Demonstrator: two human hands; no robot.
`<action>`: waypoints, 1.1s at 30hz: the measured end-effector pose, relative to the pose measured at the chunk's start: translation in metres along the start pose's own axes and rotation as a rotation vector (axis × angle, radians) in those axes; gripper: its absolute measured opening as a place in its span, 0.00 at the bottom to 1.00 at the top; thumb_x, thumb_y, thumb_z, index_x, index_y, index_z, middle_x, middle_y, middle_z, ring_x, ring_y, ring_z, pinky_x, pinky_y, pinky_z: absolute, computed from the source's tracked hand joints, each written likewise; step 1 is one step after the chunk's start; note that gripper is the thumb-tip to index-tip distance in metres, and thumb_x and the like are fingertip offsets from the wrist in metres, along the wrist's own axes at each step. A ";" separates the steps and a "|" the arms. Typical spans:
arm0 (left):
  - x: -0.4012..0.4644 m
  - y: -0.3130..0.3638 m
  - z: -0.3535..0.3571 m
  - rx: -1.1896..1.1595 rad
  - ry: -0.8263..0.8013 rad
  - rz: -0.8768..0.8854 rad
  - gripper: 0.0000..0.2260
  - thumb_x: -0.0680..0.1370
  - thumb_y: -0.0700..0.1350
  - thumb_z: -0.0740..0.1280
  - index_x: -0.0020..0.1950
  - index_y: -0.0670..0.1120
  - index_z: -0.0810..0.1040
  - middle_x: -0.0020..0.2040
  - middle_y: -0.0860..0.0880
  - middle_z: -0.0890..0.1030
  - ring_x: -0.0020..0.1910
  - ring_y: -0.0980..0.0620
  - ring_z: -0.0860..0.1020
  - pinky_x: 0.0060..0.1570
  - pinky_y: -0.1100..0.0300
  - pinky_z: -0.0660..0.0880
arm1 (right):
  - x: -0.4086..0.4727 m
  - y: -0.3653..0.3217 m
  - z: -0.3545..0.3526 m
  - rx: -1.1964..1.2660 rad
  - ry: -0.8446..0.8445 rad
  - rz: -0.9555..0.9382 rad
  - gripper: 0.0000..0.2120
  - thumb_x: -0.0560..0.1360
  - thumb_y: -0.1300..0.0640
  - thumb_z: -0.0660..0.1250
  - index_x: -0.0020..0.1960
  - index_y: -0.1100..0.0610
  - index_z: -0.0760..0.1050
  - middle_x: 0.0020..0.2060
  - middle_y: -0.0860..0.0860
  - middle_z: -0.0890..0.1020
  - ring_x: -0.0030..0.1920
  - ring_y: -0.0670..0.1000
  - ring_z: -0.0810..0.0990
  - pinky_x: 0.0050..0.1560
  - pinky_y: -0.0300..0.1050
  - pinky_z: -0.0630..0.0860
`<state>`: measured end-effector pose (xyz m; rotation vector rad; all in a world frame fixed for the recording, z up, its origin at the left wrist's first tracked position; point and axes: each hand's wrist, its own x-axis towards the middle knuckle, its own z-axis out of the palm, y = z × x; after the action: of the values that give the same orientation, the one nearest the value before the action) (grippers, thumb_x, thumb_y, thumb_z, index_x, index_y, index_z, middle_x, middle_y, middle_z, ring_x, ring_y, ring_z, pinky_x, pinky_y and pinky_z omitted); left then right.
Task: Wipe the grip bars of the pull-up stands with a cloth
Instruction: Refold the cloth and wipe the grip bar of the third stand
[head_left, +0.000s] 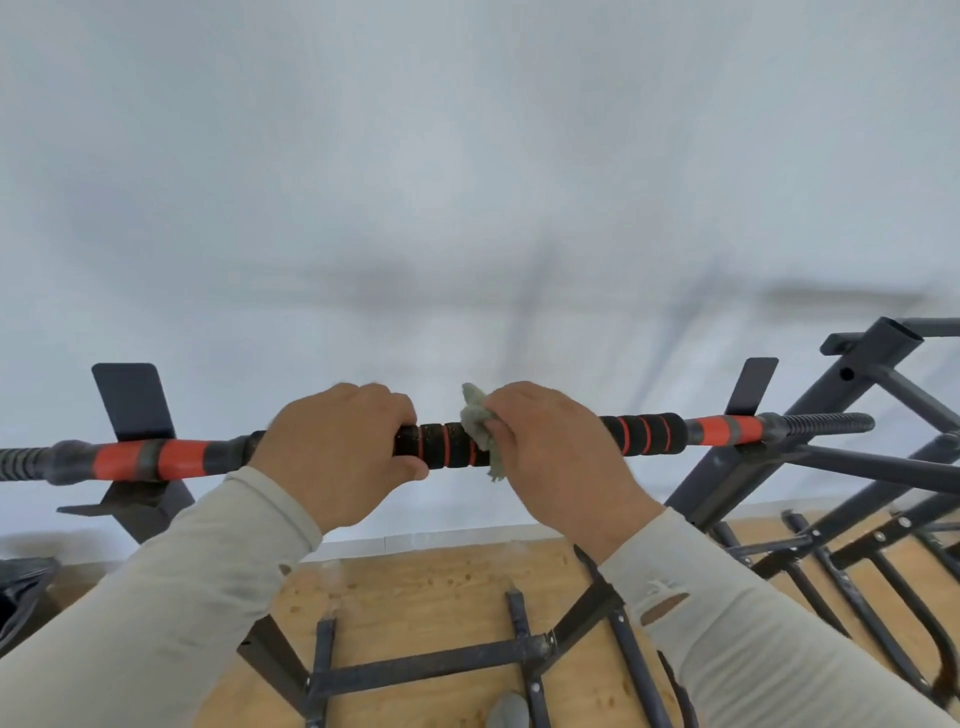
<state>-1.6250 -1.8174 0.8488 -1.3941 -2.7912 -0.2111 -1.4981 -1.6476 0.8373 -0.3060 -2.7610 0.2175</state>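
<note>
The left hand (340, 452) is closed around the grip bar (447, 447), steadying it; the right hand (550, 447) presses a crumpled cloth (480, 428) around the bar's middle. Wiping looks underway: the foam right of centre and other stands (857, 467) likely remain.

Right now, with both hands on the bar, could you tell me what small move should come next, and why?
Probably slide the right hand with the cloth rightward along the grip bar. The cloth is wrapped around the black foam at the bar's middle, the left hand steadies the bar beside it, and the foam section to the right lies bare.
</note>
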 end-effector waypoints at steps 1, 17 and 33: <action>0.000 0.001 0.000 0.010 0.001 0.006 0.14 0.77 0.65 0.63 0.56 0.58 0.76 0.49 0.57 0.76 0.50 0.53 0.75 0.45 0.55 0.74 | 0.002 0.002 -0.004 -0.055 -0.046 -0.007 0.03 0.79 0.60 0.65 0.47 0.54 0.76 0.41 0.50 0.79 0.39 0.54 0.79 0.42 0.52 0.77; -0.002 -0.001 0.010 -0.022 0.107 0.019 0.12 0.77 0.64 0.64 0.49 0.56 0.75 0.45 0.55 0.77 0.47 0.51 0.76 0.40 0.57 0.68 | 0.009 -0.046 0.017 -0.124 0.080 0.096 0.10 0.78 0.59 0.62 0.39 0.52 0.74 0.32 0.49 0.77 0.35 0.56 0.75 0.35 0.49 0.73; -0.002 -0.004 0.011 -0.120 0.108 -0.020 0.22 0.76 0.65 0.66 0.64 0.56 0.70 0.53 0.57 0.80 0.51 0.52 0.77 0.49 0.57 0.73 | 0.001 0.016 -0.023 -0.428 -0.148 0.110 0.07 0.74 0.59 0.68 0.42 0.48 0.73 0.32 0.46 0.76 0.33 0.51 0.77 0.37 0.47 0.77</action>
<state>-1.6260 -1.8203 0.8378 -1.3344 -2.7460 -0.4466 -1.4881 -1.6296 0.8557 -0.5717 -2.9194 -0.3440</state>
